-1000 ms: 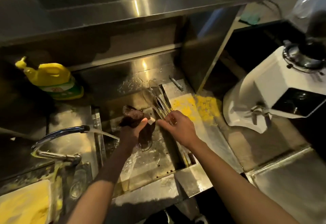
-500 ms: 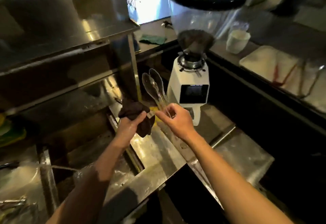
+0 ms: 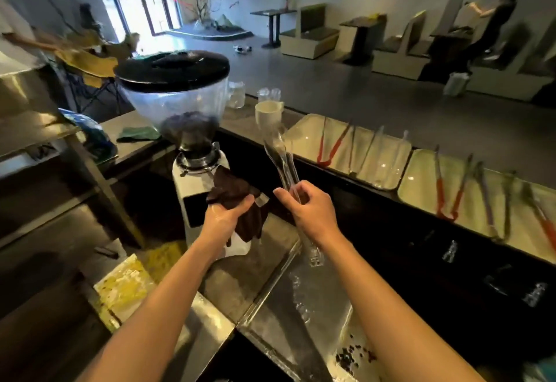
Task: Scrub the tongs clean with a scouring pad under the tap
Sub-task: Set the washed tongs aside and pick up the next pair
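While the right hand (image 3: 313,213) grips the clear tongs (image 3: 281,162) tips-up | left hand (image 3: 222,219) clutches dark scouring pad (image 3: 237,192) just beside them | coffee grinder (image 3: 180,104) behind, on worktop (image 3: 240,282)

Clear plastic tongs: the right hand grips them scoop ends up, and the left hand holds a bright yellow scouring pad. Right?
The head view shows the scouring pad in the left hand is dark brown, not yellow. The right hand does grip the clear plastic tongs, scoop ends up.
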Available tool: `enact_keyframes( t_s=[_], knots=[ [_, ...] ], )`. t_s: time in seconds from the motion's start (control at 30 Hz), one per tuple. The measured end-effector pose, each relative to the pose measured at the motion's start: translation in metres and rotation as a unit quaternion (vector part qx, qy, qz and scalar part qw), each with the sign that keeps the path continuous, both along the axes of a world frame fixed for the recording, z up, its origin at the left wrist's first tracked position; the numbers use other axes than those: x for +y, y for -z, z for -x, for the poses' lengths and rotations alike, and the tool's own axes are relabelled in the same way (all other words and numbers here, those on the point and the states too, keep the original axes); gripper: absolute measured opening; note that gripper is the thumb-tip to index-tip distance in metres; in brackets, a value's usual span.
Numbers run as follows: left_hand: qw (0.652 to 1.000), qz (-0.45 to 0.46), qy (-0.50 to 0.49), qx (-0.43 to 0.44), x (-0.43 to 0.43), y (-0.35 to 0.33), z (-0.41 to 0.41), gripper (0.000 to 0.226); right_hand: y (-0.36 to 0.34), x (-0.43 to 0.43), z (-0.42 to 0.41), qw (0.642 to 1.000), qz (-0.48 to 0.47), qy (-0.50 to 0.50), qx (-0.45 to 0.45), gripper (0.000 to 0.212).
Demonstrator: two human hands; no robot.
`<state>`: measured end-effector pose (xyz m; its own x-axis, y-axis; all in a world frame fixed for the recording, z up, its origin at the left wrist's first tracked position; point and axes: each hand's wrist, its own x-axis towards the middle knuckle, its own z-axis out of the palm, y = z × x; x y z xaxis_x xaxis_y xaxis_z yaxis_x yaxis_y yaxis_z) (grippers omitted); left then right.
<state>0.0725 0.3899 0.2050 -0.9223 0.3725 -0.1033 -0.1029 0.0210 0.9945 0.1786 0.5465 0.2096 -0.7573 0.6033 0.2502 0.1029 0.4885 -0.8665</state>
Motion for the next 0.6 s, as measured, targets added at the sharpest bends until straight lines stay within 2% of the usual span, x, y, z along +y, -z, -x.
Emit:
enact_keyframes(
  t_s=[0.37,0.53,0.6],
  knots=[
    [0.995,-0.026,0.088,0.031,0.087,-0.026,0.011,0.012,-0.030,0.070,-0.005,0.996,0.013,0.088,-0.023,0.037],
    [0.997,-0.010,0.078,0.022,0.120,-0.031,0.040,0.043,-0.033,0.094,0.024,0.995,0.016,0.101,-0.009,0.028],
    [0.997,-0.002,0.064,0.035,0.129,-0.035,0.050,0.048,-0.036,0.102,0.038,0.995,0.016,0.103,-0.004,0.028]
  ],
)
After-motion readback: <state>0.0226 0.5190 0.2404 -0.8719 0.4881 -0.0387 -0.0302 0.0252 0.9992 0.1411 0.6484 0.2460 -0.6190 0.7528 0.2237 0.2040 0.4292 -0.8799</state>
